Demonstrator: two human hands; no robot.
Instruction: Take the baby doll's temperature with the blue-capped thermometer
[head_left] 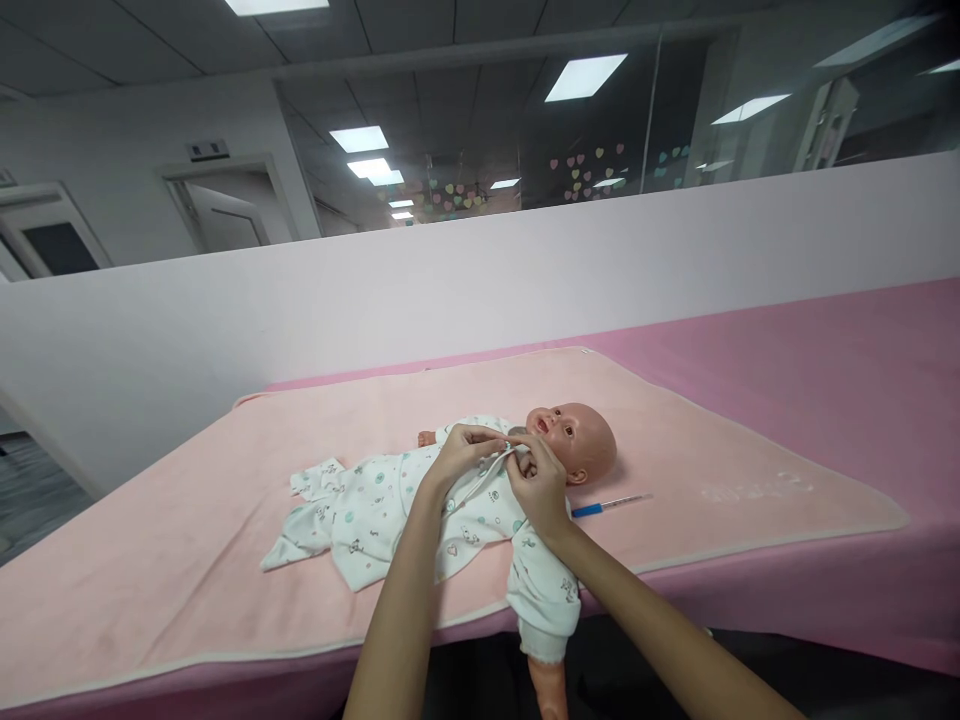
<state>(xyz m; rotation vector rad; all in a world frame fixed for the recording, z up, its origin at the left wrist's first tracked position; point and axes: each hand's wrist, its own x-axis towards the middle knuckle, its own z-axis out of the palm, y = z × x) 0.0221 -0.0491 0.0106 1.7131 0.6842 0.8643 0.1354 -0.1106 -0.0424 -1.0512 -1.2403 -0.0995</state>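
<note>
A baby doll (589, 437) lies on its back, head to the right, in a white printed top (476, 515) and matching trousers (367, 505). My left hand (471, 450) is closed on the front edge of the top near the doll's neck. Right beside it, my right hand (536, 475) pinches the same edge, with the fingertips of both hands almost meeting. A small greenish spot shows between the fingers, too small to make out. One sleeved doll arm (545, 600) hangs over the near edge of the table.
A thin stick with a blue end (604, 507), like a thermometer, lies beside the doll's head. Beneath everything is a peach blanket (247, 480) over a pink table cover (862, 400). A white partition (450, 290) rises behind the table.
</note>
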